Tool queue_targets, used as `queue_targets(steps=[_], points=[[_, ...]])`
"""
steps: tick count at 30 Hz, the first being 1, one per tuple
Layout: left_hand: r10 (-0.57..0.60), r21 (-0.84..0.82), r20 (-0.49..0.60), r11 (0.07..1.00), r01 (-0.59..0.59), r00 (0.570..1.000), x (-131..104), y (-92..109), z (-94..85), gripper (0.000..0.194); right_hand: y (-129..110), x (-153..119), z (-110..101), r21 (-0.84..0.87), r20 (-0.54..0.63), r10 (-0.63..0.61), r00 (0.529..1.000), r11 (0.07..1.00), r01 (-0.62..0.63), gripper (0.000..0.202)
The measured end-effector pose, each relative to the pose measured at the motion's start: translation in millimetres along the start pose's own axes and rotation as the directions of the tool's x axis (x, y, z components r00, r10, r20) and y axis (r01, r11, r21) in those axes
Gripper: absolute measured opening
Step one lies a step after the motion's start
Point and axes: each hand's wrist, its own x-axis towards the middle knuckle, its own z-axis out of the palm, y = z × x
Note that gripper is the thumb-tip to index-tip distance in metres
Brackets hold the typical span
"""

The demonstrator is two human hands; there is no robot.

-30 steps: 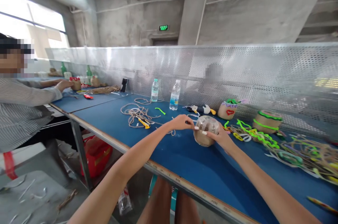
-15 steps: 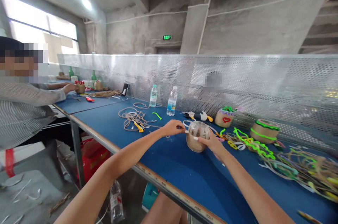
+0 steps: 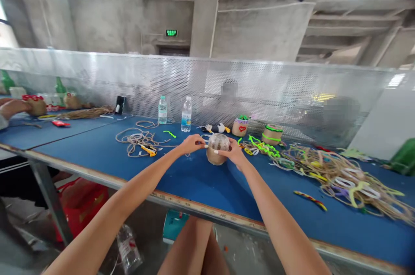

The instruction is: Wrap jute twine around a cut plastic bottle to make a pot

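Note:
In front of me on the blue table stands a rounded clear jar (image 3: 216, 158), its lower part wrapped in brown twine and its top bare. My right hand (image 3: 234, 154) grips its right side, thumb across the front. At the jar's left edge my left hand (image 3: 193, 142) is closed in a pinch on a thin strand of twine, mostly hidden by the fingers. A loose twine heap (image 3: 138, 140) lies to the left, one strand trailing toward that hand. A yellow-handled cutter (image 3: 148, 150) rests on the heap.
Behind the jar are two water bottles (image 3: 186, 115), a glue gun (image 3: 214, 129) and two twine-wrapped pots (image 3: 240, 126). Tangled cords and pipe cleaners (image 3: 327, 171) spread to the right. A perforated metal screen (image 3: 129, 71) backs the table. At far left another person's hand (image 3: 14, 107) touches a pot.
The view has swung right, so the co-worker is mostly out of frame and more of the right side shows. Both hands stay at the jar, with little visible change in grip.

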Motion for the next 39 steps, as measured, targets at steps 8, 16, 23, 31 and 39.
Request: queue_targets(steps=[8, 16, 23, 31, 39], points=[[0.082, -0.058, -0.067, 0.995, -0.086, 0.994, -1.8, 12.6, 12.2, 0.022, -9.7, 5.3, -9.7, 0.055, 0.175, -0.016, 0.984, 0.998, 0.007, 0.065], [0.090, -0.070, -0.059, 0.993, -0.094, 0.994, 0.2, 14.3, 13.1, 0.022, 0.1, 6.6, 11.7, 0.004, -0.030, -0.031, 0.999, 1.000, 0.031, 0.075], [0.083, -0.125, -0.027, 0.988, -0.086, 0.996, 2.8, 10.6, 12.0, 0.021, 7.0, 9.0, 1.7, -0.087, -0.138, -0.016, 0.990, 0.996, 0.004, 0.086], [0.057, -0.160, -0.046, 0.985, -0.064, 0.997, 4.8, 7.8, 13.5, 0.022, 13.1, 11.9, 0.2, -0.060, -0.123, -0.024, 0.992, 0.998, 0.017, 0.085], [0.010, -0.223, -0.064, 0.975, -0.024, 0.998, 4.9, 5.5, 16.3, 0.021, 3.5, 3.2, 15.9, -0.075, -0.230, -0.049, 0.972, 0.997, 0.033, 0.085]])
